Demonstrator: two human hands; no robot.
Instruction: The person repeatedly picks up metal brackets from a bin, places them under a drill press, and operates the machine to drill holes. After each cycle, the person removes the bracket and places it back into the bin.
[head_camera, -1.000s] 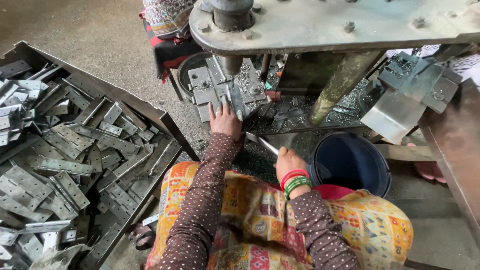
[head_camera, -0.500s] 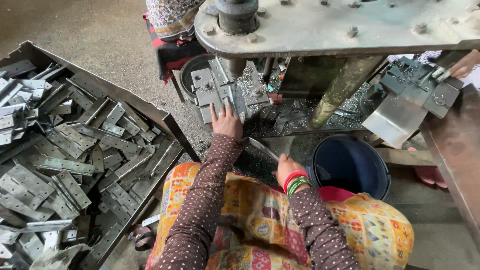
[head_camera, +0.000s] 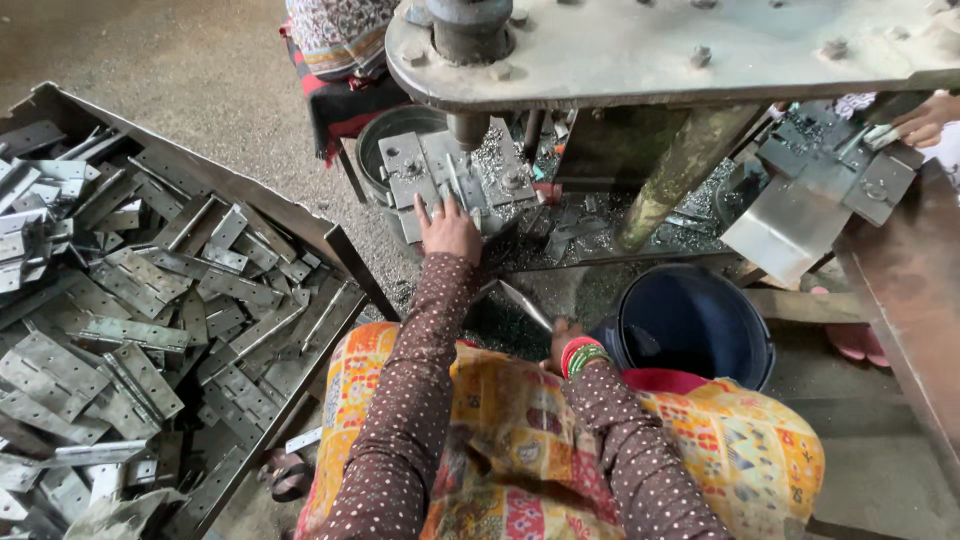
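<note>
My left hand (head_camera: 449, 226) rests with fingers spread on the metal die plate (head_camera: 430, 165) under the ram (head_camera: 467, 128) of a grey press. Its fingertips touch a thin metal strip lying on the plate. My right hand (head_camera: 563, 338), with red and green bangles at the wrist, sits low near my lap and grips a slim metal rod (head_camera: 522, 303) that points up and left. Both arms wear brown dotted sleeves.
A big wooden tray (head_camera: 215, 182) at the left holds several grey metal hinges (head_camera: 120, 300). A dark blue bucket (head_camera: 692, 325) stands right of my right hand. Another person's hand (head_camera: 925, 120) works at a second die at the top right. The press table (head_camera: 650, 45) overhangs.
The view has tilted down slightly, so the press sits lower. My left hand stays on the die plate; my right hand has drawn back a little with the rod.
</note>
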